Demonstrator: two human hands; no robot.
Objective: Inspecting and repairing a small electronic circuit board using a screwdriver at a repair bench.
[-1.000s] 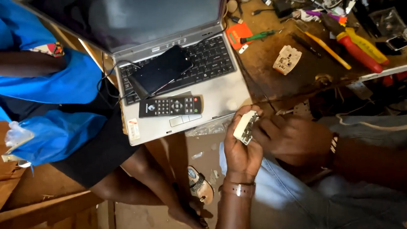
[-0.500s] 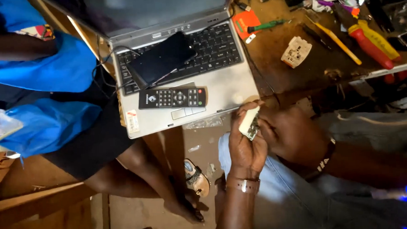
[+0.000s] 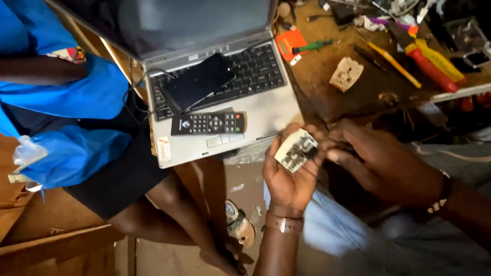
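Small white circuit board (image 3: 296, 150) held in both hands, just below the front right corner of the silver laptop (image 3: 266, 107).

Left hand (image 3: 290, 174) cups the board from beneath, fingers curled snugly around its edges; right hand (image 3: 382, 162) meets it from the side, fingertips pinched narrow against its right edge. On the laptop lie a black remote (image 3: 207, 123) and a dark phone (image 3: 199, 80). Right of the laptop, a cluttered wooden workbench (image 3: 331, 76) carries a red-and-yellow screwdriver (image 3: 430, 63).
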